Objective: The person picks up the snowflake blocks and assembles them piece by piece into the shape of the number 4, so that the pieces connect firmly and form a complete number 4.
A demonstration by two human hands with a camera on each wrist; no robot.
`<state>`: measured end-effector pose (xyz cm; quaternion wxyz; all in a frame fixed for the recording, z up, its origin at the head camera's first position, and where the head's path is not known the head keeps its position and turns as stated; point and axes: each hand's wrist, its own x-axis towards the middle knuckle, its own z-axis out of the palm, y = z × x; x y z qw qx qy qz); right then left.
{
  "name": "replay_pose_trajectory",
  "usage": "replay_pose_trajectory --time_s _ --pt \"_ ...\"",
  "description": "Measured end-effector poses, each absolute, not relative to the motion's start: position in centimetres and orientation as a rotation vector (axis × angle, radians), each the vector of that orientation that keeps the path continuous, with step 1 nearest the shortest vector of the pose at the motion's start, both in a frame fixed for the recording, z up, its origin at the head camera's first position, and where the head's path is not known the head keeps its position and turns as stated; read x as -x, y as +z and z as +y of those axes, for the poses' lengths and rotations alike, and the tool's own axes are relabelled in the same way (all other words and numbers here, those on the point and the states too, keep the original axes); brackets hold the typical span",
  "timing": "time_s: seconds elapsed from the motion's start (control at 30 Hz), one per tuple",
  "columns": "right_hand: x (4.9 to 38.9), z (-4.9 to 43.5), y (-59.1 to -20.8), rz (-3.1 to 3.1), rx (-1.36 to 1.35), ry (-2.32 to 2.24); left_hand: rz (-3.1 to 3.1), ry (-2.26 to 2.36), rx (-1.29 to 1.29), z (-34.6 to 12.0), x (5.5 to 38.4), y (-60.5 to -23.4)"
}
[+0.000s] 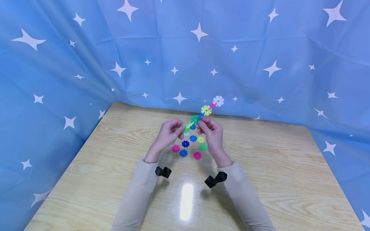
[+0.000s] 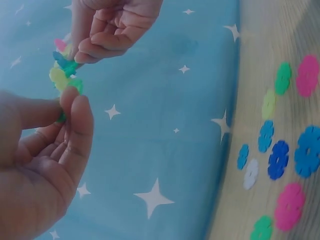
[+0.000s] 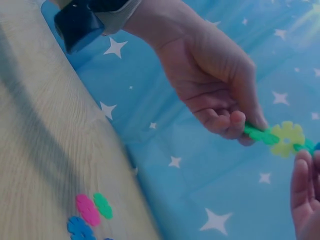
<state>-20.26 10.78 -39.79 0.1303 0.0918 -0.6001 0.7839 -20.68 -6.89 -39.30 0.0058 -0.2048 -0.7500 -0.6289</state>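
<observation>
Several notched plastic discs are slotted edge to edge in a slanting chain above the table. At its lower end my left hand pinches a green disc between thumb and fingers. A yellow disc joins that one to another green disc, gripped at its edge by the thumb and fingers of my right hand. Beyond the right hand the chain runs up through a blue disc, a yellow-green disc and a pink disc to a white disc.
Loose discs lie on the wooden table below the hands, among them a dark blue disc, a pink disc and a green disc. A blue star-patterned curtain stands behind the table and along its sides.
</observation>
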Motion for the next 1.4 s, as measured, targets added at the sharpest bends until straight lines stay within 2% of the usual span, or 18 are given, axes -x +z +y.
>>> replay_pose_trajectory --time_s 0.17,0.3,0.5,0.67,1.13,1.4 --pt "20.6 11.3 -40.0 -1.796 -0.291 2.275 -2.286 -2.097 0.492 -7.1 20.5 -39.4" --pt "20.9 12.6 -41.3 -2.081 -0.183 2.164 -2.208 -2.118 0.433 -7.5 20.6 -39.4" --pt "21.8 14.9 -44.8 -2.758 -0.072 1.666 -2.071 -2.171 0.37 -8.2 20.6 -39.4" --pt "22.1 15.5 -46.8 -2.951 -0.093 1.384 -2.035 -2.188 0.355 -8.4 20.8 -39.3" --pt "22.5 15.2 -45.8 -3.186 -0.165 1.025 -2.026 -2.192 0.347 -8.7 21.2 -39.4" --pt "22.4 15.4 -45.9 -3.078 -0.162 1.276 -2.023 -2.212 0.344 -8.7 21.2 -39.5"
